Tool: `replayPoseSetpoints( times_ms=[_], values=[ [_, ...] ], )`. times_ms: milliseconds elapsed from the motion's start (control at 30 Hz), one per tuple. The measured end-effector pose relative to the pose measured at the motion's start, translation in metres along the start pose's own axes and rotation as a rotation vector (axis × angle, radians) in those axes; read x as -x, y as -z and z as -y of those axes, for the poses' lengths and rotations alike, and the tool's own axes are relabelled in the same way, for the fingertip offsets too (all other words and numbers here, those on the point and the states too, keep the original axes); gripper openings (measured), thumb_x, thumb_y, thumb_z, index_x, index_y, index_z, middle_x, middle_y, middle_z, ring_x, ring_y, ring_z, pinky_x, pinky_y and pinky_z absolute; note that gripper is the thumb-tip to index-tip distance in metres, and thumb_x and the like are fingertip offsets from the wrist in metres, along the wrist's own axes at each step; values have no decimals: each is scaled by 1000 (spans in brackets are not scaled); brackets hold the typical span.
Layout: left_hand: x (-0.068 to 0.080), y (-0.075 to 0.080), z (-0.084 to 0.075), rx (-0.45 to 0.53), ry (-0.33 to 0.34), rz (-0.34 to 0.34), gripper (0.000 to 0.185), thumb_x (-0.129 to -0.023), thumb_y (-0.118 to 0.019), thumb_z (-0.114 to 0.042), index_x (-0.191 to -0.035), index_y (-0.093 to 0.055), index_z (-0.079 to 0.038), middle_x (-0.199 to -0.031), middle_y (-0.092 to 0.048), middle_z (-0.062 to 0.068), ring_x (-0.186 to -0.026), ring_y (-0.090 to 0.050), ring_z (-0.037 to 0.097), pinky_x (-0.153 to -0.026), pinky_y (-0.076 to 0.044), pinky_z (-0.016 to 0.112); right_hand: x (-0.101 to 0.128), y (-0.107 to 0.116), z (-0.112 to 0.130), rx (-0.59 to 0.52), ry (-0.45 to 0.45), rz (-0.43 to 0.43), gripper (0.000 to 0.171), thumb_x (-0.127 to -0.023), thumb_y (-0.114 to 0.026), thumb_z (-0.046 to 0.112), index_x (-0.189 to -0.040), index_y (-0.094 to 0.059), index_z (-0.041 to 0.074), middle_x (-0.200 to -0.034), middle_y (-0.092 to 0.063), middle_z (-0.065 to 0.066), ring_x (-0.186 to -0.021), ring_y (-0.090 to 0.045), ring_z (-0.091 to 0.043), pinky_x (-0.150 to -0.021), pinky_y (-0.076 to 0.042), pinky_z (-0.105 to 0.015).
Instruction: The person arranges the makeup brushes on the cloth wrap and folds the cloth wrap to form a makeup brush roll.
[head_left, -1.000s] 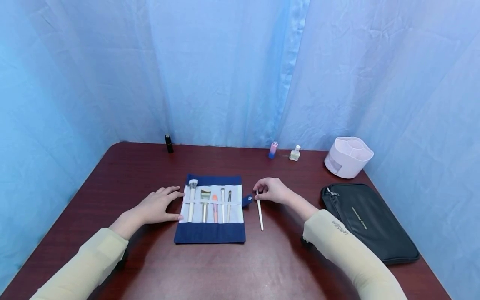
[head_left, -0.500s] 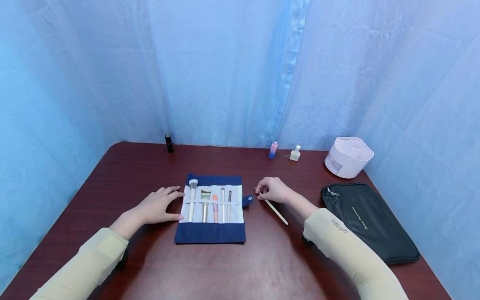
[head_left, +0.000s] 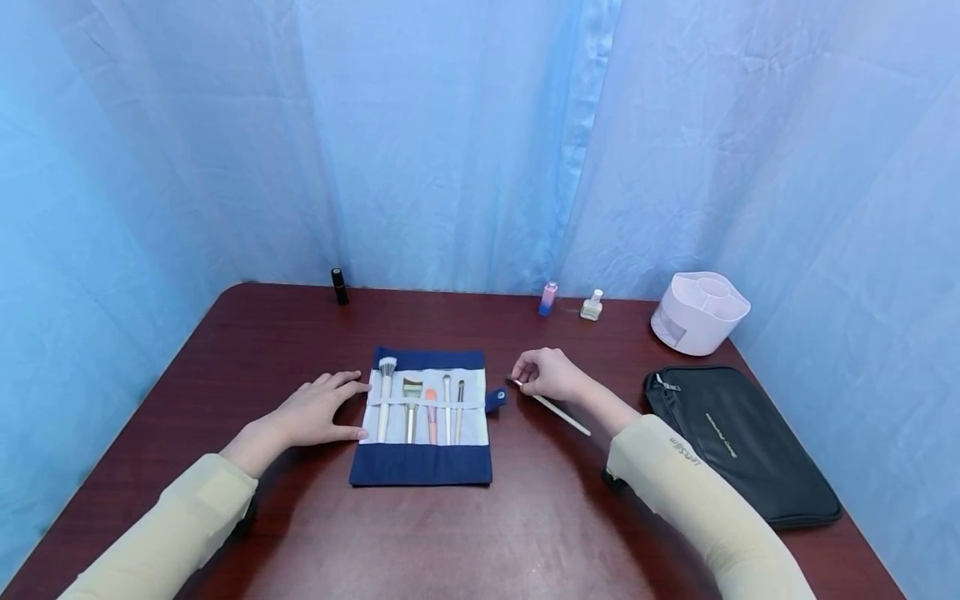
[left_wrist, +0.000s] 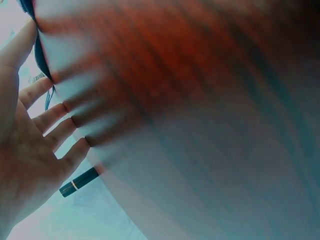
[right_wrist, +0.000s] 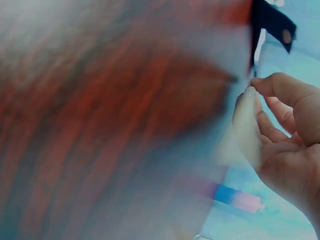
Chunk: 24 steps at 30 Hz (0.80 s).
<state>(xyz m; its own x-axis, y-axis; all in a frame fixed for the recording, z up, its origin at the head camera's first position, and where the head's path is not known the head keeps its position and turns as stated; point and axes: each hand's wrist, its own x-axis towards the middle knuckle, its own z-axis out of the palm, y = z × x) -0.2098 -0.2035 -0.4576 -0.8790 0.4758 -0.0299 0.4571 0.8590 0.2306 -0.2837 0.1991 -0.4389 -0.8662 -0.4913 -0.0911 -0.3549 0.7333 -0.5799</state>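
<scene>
The right hand (head_left: 551,375) pinched the bristle end of a slim white brush (head_left: 553,408) between thumb and fingertips, just right of the snap tab (head_left: 495,400) of the open brush roll (head_left: 423,417). A second before, the brush had lain on the table (head_left: 525,517) with its handle pointing almost straight toward the person; by this moment the handle had swung outward to the person's right, while the pinched end had hardly shifted (a pivot about the grip rather than a carry). Judged from this, the hand was re-aiming the brush, not yet moving it toward the roll. The long axis ran diagonally: the bristle tip pointed up-left toward the roll's tab, the handle end down-right toward the black pouch (head_left: 738,446), and the shaft lay low over the table; whether it touched could not be told. The left hand (head_left: 318,412) lay flat and relaxed, fingers straight, its fingertips at the roll's left edge, as it had throughout. The wrist views were too blurred to add detail.
</scene>
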Motion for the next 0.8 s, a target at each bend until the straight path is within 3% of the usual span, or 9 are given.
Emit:
replayPoseSetpoints(
  times_ms=[200, 400, 567, 800],
  values=[
    [0, 0, -1, -1, 12, 0, 79, -77, -67, -60, -138, -48, -14, -145, -39, 17, -127, -40, 38, -96, -37, 61, 4, 12, 9, -62, -22, -21, 15, -79, -69, 4, -92, -66, 11, -80, -64, 0, -74, -59, -13, -70, -51, -26],
    [0, 0, -1, -2, 12, 2, 79, -77, -67, -60, -138, -48, -14, -145, -40, 17, -127, -41, 38, -96, -37, 62, 7, 23, 16, -208, -71, -42, 17, -82, -66, 4, -98, -64, 6, -88, -65, -10, -77, -58, -18, -64, -51, -26],
    [0, -1, 0, -2, 13, 3, 79, -76, -67, -61, -138, -49, -14, -145, -40, 17, -126, -41, 38, -95, -38, 62, 9, 35, 27, -256, -42, -82, 23, -84, -63, 6, -106, -65, 1, -95, -64, -14, -81, -57, -20, -66, -51, -26],
    [1, -2, 0, -2, 12, -3, 79, -77, -67, -60, -138, -49, -14, -145, -40, 17, -127, -41, 38, -95, -38, 62, 8, 49, 46, -328, 7, -136, 23, -87, -58, 5, -110, -62, 1, -95, -59, -16, -81, -58, -29, -66, -55, -36]
  ],
)
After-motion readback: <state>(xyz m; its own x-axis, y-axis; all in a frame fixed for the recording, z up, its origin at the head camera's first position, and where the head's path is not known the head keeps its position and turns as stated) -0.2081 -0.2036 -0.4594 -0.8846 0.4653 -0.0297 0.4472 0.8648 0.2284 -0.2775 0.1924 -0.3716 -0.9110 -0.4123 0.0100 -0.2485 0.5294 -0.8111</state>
